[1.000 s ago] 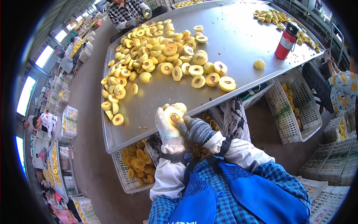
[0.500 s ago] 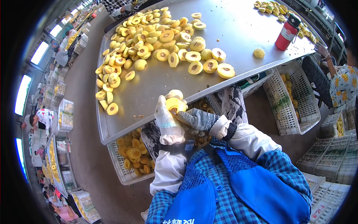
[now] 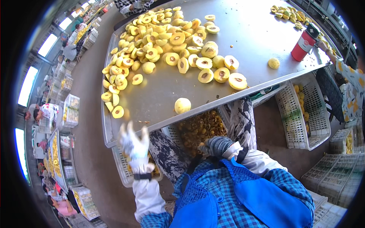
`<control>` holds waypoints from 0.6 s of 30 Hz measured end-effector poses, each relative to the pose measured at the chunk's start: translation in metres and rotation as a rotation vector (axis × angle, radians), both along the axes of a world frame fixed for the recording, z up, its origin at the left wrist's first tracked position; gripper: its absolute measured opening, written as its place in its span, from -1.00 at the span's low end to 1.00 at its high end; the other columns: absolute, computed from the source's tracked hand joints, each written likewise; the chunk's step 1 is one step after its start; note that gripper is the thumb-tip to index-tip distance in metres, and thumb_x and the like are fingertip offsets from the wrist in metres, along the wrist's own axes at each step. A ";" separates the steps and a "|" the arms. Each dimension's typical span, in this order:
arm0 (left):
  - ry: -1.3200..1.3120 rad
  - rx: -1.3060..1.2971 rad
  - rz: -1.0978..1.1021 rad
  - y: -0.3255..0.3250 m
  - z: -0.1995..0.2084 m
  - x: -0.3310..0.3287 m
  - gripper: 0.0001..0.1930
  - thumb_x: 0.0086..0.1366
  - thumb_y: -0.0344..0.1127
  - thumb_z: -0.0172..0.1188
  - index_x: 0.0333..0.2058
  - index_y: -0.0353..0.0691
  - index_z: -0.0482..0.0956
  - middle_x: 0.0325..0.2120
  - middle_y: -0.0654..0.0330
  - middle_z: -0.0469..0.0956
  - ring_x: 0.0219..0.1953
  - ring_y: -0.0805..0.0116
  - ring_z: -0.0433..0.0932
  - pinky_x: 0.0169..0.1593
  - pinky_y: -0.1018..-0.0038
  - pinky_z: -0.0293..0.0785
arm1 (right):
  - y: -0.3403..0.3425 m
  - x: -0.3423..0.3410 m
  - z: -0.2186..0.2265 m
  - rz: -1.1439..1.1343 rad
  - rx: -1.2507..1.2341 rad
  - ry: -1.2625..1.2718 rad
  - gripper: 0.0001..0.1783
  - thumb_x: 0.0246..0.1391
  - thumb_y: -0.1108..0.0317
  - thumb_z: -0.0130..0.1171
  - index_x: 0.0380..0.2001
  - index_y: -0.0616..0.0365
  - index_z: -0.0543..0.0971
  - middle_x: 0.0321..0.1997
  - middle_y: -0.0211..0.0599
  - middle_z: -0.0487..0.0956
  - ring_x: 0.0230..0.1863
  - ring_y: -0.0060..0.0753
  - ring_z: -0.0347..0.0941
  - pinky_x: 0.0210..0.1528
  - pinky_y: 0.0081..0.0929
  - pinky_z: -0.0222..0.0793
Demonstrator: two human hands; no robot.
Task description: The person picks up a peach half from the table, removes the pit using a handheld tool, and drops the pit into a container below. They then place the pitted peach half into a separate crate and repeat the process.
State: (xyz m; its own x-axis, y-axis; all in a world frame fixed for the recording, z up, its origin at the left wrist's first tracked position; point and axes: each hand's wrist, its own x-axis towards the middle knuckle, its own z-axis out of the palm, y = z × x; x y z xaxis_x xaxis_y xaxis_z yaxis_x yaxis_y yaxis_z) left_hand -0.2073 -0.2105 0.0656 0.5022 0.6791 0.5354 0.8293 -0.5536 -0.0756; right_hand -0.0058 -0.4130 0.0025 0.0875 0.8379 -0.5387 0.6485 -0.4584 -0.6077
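My left hand (image 3: pixel 135 146), in a white glove smeared by motion, is spread open over the crate of yellow peach halves (image 3: pixel 155 171) below the table edge. Nothing shows in its fingers. My right hand (image 3: pixel 218 146), in a grey knit glove, is curled closed above a crate of brown peach pits and scraps (image 3: pixel 203 127) between my knees; what it holds, if anything, is hidden. On the metal table (image 3: pixel 159 97) in front of me lies a pale yellow peach (image 3: pixel 182 105). Beyond it spreads a pile of halved peaches (image 3: pixel 152 45), many with the pit cavity facing up.
A red bottle (image 3: pixel 303 43) stands at the table's right, near a single peach (image 3: pixel 273 63). White plastic crates (image 3: pixel 304 110) stand on the floor to the right. Another person's gloved hands (image 3: pixel 138 5) are at the far edge, and a patterned sleeve (image 3: pixel 348 76) is at the right.
The peach half held between both hands has left them. My left hand has moved left and down and opened; my right has drawn down and right. The view has shifted slightly.
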 end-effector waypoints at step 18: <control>-1.540 -1.916 -0.471 -0.004 -0.008 0.094 -0.41 0.29 0.19 -0.09 -0.05 -0.27 0.46 -0.27 -0.07 0.57 -0.40 0.06 0.60 -0.41 0.28 0.59 | 0.025 0.000 0.049 -0.407 0.784 0.101 -0.60 0.23 -0.01 -0.07 -0.27 0.12 0.50 -0.48 0.09 0.53 -0.40 0.18 0.48 -0.38 0.02 0.33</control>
